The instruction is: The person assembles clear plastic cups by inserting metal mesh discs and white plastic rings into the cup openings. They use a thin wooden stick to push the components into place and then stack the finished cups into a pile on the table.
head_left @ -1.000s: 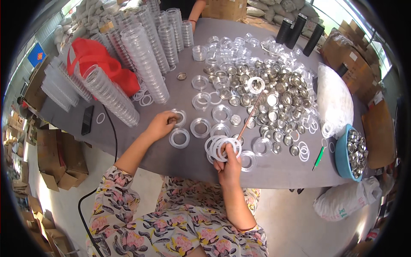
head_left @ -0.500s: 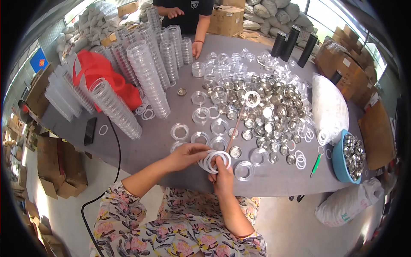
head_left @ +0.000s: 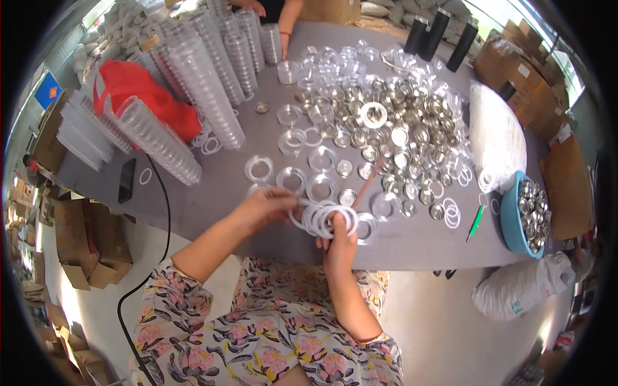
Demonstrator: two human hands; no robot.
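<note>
My right hand [head_left: 340, 249] grips a fanned bunch of white flat rings [head_left: 317, 219], its thumb pressed over the front ring. A thin brown stick [head_left: 370, 181] slants up and away from behind that bunch; whether the fingers hold it too is hidden. At the bunch's left edge, my left hand [head_left: 265, 204] pinches a white ring, its fingertips slightly blurred. Just beyond the hands, clear round plastic cases [head_left: 291, 180] lie spread on the grey table [head_left: 219, 209], with small silvery metal caps [head_left: 347, 197] among them.
Tall stacks of clear cases [head_left: 206, 90] and a red bag [head_left: 145, 96] stand left. Silvery caps [head_left: 412, 128] heap mid-table. Rightward lie a white bag [head_left: 496, 138], a green-handled tool [head_left: 475, 222] and a blue basin [head_left: 512, 219] of caps. A co-worker's hand [head_left: 284, 48] touches the far edge.
The view has tipped down, so the table sits higher in the picture. My left hand has drawn slightly leftward from the bunch, and the rings are fanned wider.
</note>
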